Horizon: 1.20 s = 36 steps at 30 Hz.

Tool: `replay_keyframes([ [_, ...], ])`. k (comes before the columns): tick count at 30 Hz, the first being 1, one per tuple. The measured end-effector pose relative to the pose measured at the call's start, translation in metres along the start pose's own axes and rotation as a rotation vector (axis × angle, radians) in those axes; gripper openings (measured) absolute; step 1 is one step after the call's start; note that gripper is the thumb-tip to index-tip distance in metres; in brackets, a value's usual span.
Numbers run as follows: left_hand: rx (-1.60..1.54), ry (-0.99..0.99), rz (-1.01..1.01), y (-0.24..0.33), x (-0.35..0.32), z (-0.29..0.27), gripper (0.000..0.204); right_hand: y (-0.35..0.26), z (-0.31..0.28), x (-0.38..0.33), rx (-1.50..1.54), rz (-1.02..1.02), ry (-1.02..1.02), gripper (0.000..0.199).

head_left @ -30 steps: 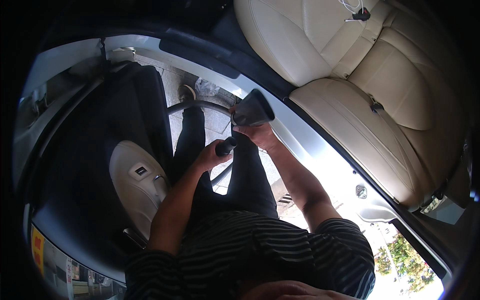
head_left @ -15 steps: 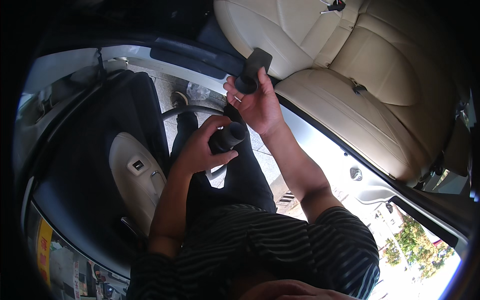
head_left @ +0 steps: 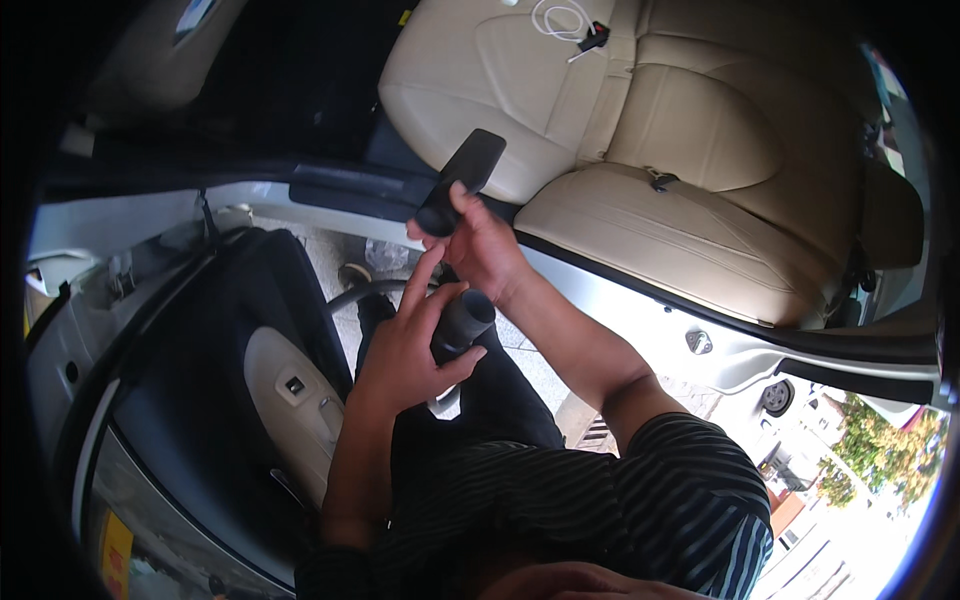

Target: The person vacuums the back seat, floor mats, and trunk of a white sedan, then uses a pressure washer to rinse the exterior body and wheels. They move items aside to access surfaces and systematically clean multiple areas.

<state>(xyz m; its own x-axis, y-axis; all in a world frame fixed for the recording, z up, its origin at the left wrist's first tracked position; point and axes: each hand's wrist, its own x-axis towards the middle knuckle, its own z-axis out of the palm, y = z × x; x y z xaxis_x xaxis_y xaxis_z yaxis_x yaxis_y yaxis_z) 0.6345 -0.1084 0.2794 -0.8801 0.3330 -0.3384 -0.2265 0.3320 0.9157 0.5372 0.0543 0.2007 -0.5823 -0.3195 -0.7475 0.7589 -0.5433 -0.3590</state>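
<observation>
1. 2 hands work in front of the open rear door of a car. The left hand (head_left: 405, 345) is clamped around the open end of a black vacuum hose (head_left: 460, 322); the right hand (head_left: 478, 245) is clamped around the round neck of a flat black nozzle (head_left: 458, 180).
2. Change since 1 s ago: the nozzle, then sitting on the hose end, now stands apart from it, lifted toward 12 o'clock. 0.5 s ago the 2 parts were already separated; the gap has since widened slightly and the left index finger now points up toward the nozzle neck.
3. Reading of the change: the attachment has come off the hose, leaving the hose mouth bare and open.
4. Position of the parts: the hose end lies at the centre of view, above the person's dark trousers; the nozzle sits just at 12 o'clock of it, its flat mouth overlapping the front edge of the beige rear seat (head_left: 640, 130).
5. Containers: none shows. The seat carries only a white cable (head_left: 560, 18) at 12 o'clock and a belt buckle (head_left: 658, 181).
6. Surroundings: the open door panel (head_left: 230, 380) at 9 o'clock; the grey door sill (head_left: 650, 315) runs from 10 to 3 o'clock.
</observation>
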Motion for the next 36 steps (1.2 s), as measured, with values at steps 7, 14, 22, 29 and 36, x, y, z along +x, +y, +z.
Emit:
replay_keyframes([
  [7,0.207,-0.137,-0.134,-0.007,0.016,-0.002,0.077,0.013,-0.006,-0.019,-0.21,0.253,-0.148,0.065],
  [14,0.216,-0.266,-0.179,-0.017,0.028,0.001,0.07,0.013,-0.019,-0.024,-0.359,0.377,-0.144,0.072],
  [22,0.26,-0.276,-0.146,-0.031,0.047,0.01,0.07,0.012,-0.041,-0.013,-0.238,0.395,-0.044,0.067],
  [29,0.351,-0.228,-0.161,-0.027,0.051,0.026,0.073,0.01,-0.052,-0.015,-0.105,0.391,0.014,0.064],
  [36,0.413,-0.327,-0.108,-0.025,0.056,0.029,0.074,0.006,-0.051,-0.03,-0.176,0.344,0.077,0.055],
])
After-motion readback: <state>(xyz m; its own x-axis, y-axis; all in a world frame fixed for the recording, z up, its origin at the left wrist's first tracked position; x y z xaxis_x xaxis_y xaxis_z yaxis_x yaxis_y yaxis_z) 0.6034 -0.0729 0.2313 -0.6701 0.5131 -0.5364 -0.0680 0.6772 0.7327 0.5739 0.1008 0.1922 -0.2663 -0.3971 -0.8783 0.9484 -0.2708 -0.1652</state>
